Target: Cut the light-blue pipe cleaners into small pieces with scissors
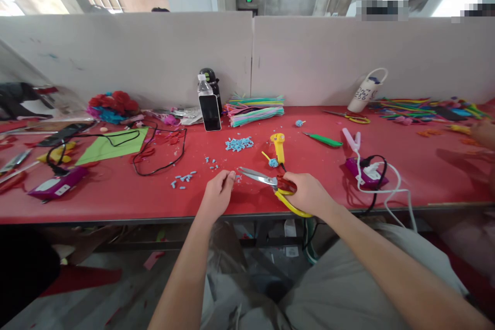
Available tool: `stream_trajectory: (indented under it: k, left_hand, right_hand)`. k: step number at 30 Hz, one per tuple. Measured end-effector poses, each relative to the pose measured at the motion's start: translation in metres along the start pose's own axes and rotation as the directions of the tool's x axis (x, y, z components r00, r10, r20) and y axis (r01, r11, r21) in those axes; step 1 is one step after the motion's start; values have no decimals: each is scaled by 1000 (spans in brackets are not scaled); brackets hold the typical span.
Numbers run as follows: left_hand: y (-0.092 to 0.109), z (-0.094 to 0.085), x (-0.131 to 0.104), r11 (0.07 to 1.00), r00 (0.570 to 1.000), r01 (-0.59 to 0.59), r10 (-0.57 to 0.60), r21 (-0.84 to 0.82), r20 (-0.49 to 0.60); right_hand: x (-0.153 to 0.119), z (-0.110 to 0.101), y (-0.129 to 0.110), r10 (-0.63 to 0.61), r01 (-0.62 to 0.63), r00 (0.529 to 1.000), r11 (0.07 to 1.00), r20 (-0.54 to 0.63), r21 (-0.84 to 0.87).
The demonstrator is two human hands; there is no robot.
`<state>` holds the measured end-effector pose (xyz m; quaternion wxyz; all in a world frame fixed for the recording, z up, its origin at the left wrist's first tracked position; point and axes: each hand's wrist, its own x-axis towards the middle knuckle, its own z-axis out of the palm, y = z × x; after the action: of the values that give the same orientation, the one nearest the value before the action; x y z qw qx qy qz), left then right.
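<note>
My right hand (307, 193) grips a pair of scissors (261, 177) with red and yellow handles. The blades point left and look slightly parted. Close to their tips, my left hand (218, 191) has thumb and fingers pinched together; whatever is between them is too small to make out. Beyond the hands lies a pile of short blue pieces (238, 144), and more loose blue pieces (183, 179) are scattered to the left. A yellow glue gun (278, 147) rests behind the scissors, beside a small blue ball on a yellow stem (273, 163).
Pipe cleaners (255, 111), a phone (210, 112) and a black bottle (216, 85) stand along the partition (154, 56). A green-handled tool (325, 139) and purple power strips (58, 183) with loose cables lie on the red table (127, 196). Another person's hand (483, 134) shows at far right.
</note>
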<state>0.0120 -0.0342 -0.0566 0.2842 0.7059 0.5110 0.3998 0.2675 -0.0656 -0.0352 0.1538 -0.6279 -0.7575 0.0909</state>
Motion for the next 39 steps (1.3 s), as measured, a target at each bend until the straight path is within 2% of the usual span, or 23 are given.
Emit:
stream_trajectory:
  k: [17,30,39]
  left_hand:
    - [4,-1,0,1000,1000,-1,1,22,-3]
    - [1,0,0,1000,1000,-6,6,6,-15]
    - [2,0,0,1000,1000,13,-13,5,-12]
  right_hand:
    - [0,3,4,14,-12,999,999,49,-43]
    - [-1,3,2,28,-28,999,999,18,-37]
    - [-2,2,1,17,-15,999,999,41,-43]
